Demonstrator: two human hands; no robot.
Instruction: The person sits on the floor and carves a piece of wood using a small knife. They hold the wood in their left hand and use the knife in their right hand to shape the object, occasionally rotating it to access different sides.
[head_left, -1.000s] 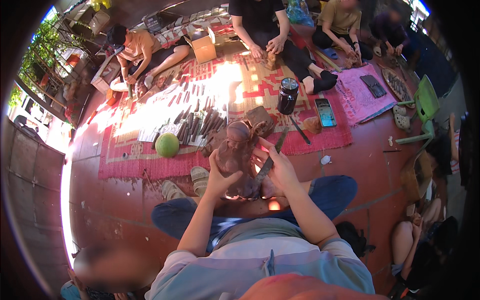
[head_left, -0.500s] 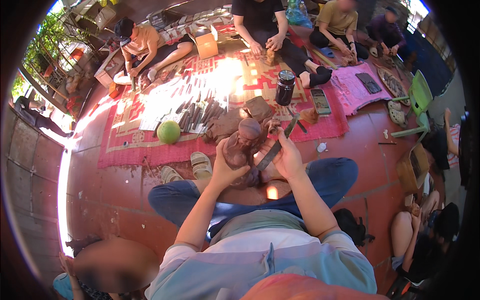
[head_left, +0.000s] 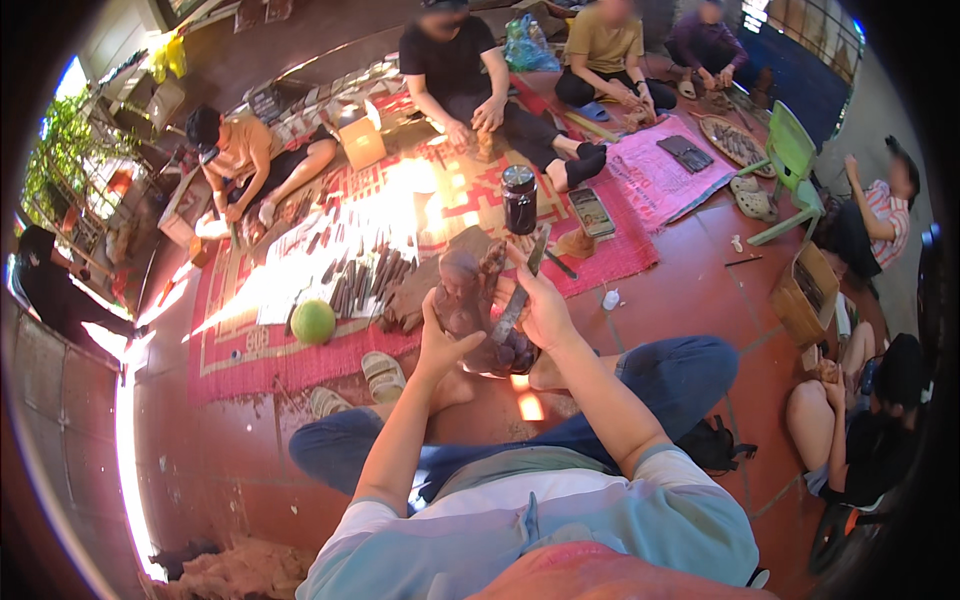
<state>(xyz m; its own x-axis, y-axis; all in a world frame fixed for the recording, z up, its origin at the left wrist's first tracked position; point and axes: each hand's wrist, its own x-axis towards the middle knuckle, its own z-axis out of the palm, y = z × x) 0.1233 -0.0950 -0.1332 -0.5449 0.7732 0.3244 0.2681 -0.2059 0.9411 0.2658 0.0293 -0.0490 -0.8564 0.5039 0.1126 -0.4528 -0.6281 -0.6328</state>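
Beyond my crossed legs is a carved dark brown figure [head_left: 462, 285] with a round head and a lumpy base. My left hand [head_left: 440, 343] is wrapped round its left side, thumb across the front. On the other side, my right hand [head_left: 548, 312] is closed on a long flat grey tool [head_left: 511, 314], which slants across the figure's right side. Those right fingers reach up beside the figure's upper part; whether they also grip it I cannot make out. A brown cloth-like piece [head_left: 415, 292] lies behind the figure.
Many carving tools [head_left: 350, 285] are spread on a red patterned mat [head_left: 235, 365], near a green ball [head_left: 313, 322]. A dark jar [head_left: 519, 200] and a phone [head_left: 592, 213] stand beyond my right hand. Sandals [head_left: 383, 378] lie left of my feet. Several people sit around.
My view has tilted up, so more of the far side shows. The figure stands more upright and farther from my lap; both hands keep their hold, the tool now steeper.
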